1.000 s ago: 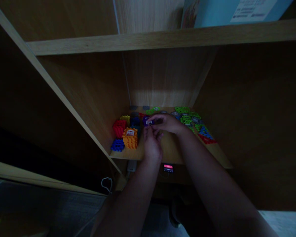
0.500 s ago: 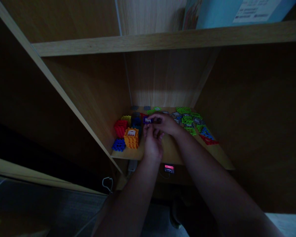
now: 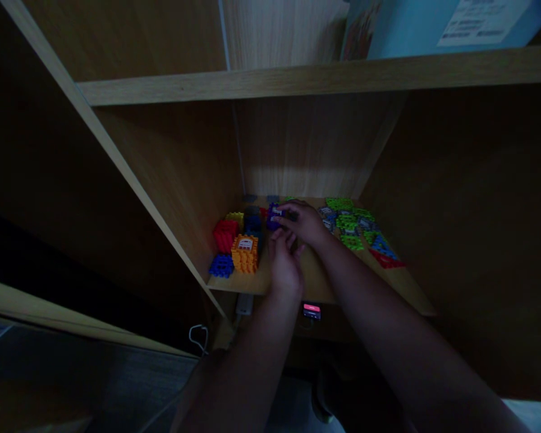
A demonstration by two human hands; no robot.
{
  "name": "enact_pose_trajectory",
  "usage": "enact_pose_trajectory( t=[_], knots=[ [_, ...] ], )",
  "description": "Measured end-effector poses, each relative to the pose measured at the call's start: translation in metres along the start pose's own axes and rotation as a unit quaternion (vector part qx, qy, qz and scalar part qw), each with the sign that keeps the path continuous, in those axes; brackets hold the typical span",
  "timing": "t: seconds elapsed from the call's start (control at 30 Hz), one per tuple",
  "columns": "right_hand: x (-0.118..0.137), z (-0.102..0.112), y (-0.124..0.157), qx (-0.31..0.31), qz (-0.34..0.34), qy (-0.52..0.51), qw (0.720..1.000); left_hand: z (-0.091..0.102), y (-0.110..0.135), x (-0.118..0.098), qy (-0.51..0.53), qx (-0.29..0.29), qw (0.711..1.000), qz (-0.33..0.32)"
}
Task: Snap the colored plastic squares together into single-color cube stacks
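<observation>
My right hand [image 3: 303, 221] reaches over the wooden desk [image 3: 315, 278] with its fingers closed on a small purple toothed block [image 3: 273, 216] bearing a white label. My left hand [image 3: 285, 262] is just below it, fingers curled, its tips close to my right hand; whether it touches the purple block is hidden. Left of the hands stand assembled cubes: an orange cube [image 3: 245, 253], a red cube [image 3: 225, 234], a dark blue cube [image 3: 253, 224] and a yellow piece [image 3: 235, 218]. A flat blue piece [image 3: 221, 266] lies at the desk's front left.
Loose green, blue and red flat pieces [image 3: 358, 228] are scattered at the right of the desk. A wooden shelf [image 3: 315, 75] runs overhead with a blue box [image 3: 437, 24] on it. A small device with a red display [image 3: 311, 310] glows under the desk's front edge.
My right hand has carried the purple block slightly up and back. My left hand has dropped a little away from it.
</observation>
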State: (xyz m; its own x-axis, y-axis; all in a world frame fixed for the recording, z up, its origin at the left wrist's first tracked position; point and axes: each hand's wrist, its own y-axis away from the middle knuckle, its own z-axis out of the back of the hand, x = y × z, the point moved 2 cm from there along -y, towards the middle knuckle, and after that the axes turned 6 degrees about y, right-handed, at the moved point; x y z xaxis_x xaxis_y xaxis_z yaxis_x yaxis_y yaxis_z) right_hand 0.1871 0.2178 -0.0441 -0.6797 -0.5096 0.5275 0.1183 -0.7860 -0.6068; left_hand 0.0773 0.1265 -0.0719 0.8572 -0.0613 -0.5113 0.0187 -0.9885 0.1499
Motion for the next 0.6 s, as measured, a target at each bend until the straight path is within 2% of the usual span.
enact_pose_trajectory(
  t=[0.13, 0.33, 0.6],
  knots=[
    [-0.0058, -0.0036, -0.003, 0.012, 0.002, 0.008, 1.0, 0.0002, 0.0021, 0.003, -0.022, -0.005, 0.999, -0.03],
    [-0.0088, -0.0084, -0.0036, 0.027, 0.022, -0.008, 0.999, -0.0006, 0.0033, 0.0013, -0.024, -0.01, 0.999, -0.03],
    [-0.0087, -0.009, -0.0049, 0.05, 0.036, 0.035, 0.997, -0.0012, 0.0032, 0.0023, -0.018, -0.004, 0.999, -0.03]
  ],
)
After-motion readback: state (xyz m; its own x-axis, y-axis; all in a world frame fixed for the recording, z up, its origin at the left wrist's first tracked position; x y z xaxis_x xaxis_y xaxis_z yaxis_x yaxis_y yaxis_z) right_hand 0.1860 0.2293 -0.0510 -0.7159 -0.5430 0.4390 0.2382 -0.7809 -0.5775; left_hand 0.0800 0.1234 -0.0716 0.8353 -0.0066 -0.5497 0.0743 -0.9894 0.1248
